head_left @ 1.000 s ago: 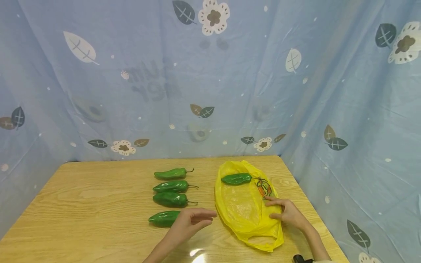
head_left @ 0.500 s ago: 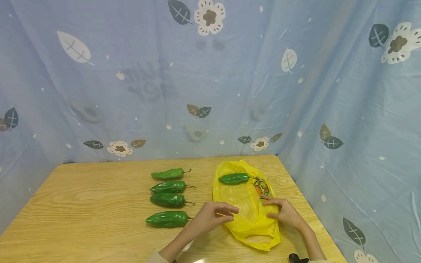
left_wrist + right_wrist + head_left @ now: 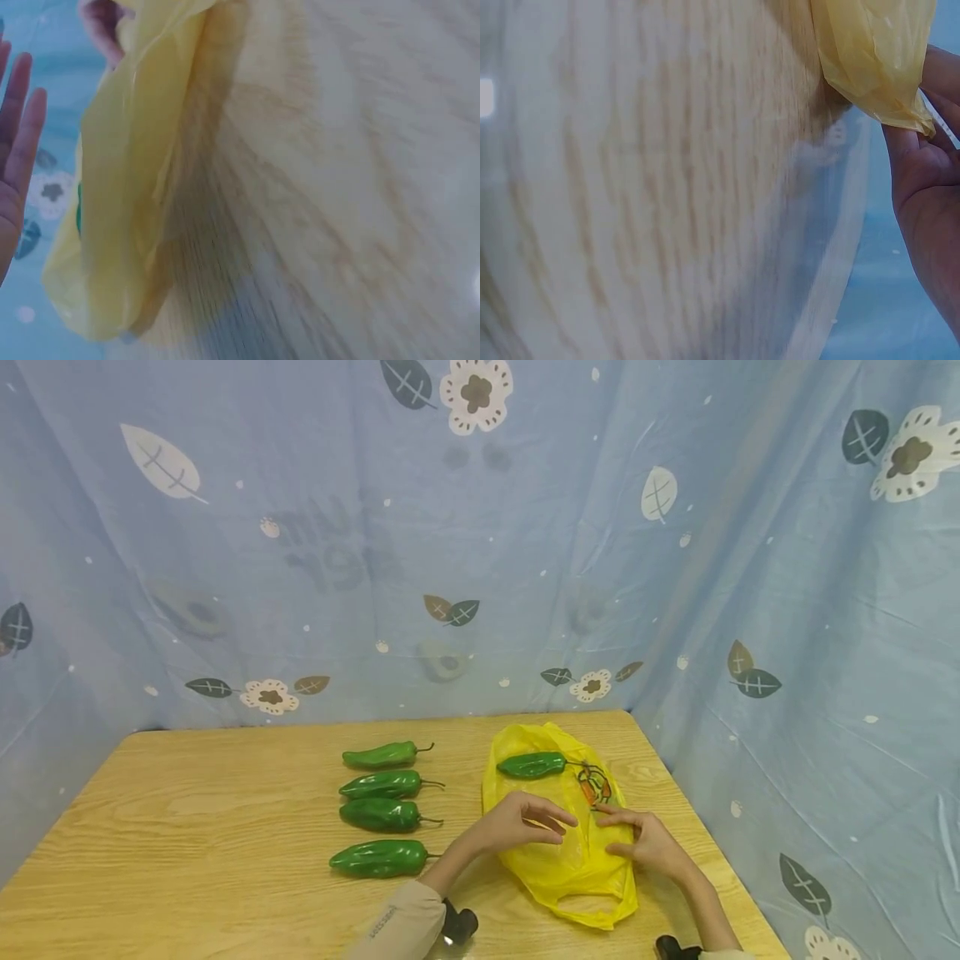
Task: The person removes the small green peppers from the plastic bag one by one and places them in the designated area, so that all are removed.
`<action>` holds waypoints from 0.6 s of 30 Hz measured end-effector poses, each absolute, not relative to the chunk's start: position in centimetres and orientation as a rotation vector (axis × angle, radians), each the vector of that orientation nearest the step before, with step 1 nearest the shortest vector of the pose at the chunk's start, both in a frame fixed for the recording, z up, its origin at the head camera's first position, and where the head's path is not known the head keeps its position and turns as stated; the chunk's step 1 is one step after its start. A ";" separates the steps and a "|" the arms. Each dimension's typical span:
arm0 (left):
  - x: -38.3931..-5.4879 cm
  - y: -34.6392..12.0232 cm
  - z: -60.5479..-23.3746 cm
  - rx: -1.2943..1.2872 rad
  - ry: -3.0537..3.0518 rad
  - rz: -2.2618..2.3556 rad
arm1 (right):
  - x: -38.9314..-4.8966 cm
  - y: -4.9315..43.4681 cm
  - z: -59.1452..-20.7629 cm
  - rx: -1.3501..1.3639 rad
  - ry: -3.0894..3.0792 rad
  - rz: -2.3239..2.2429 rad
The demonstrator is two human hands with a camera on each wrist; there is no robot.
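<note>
A yellow plastic bag (image 3: 577, 881) lies spread at the right of the table, a printed picture on its right side. One long green pepper (image 3: 532, 766) lies within the bag's outline near its far end; whether it is inside or on top, I cannot tell. My left hand (image 3: 525, 822) is over the bag's near left part, holding nothing, its fingers rather straight in the left wrist view. My right hand (image 3: 648, 843) holds the bag's right edge, the yellow film (image 3: 877, 60) caught between thumb and fingers in the right wrist view.
Several green peppers (image 3: 378, 858) lie in a column left of the bag, stems pointing right. They rest on a wood-grain table (image 3: 202, 827). A blue patterned curtain (image 3: 337, 552) hangs behind the table and along its sides.
My left hand has moved right and away from me, from beside the nearest pepper to over the bag. My right hand stays at the bag's right edge.
</note>
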State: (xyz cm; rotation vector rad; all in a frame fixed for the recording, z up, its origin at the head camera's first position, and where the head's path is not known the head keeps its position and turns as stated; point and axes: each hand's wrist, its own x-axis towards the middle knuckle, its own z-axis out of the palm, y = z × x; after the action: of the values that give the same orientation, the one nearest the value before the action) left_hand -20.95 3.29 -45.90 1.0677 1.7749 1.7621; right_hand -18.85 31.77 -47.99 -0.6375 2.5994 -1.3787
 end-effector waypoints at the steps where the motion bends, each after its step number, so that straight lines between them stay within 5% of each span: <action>1: -21.3 3.4 -46.0 1.061 1.785 1.768 | -18.9 31.8 -48.0 -0.637 2.600 -1.376; 18: -27.6 3.7 -46.0 0.867 1.826 2.016 | -18.9 31.7 -47.8 -0.594 2.527 -1.435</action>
State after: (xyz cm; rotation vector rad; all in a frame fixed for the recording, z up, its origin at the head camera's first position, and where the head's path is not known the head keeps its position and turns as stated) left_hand -27.59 3.66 -46.02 0.8671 1.8259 2.0165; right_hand -18.93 31.73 -47.83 -0.5941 2.5273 -1.4346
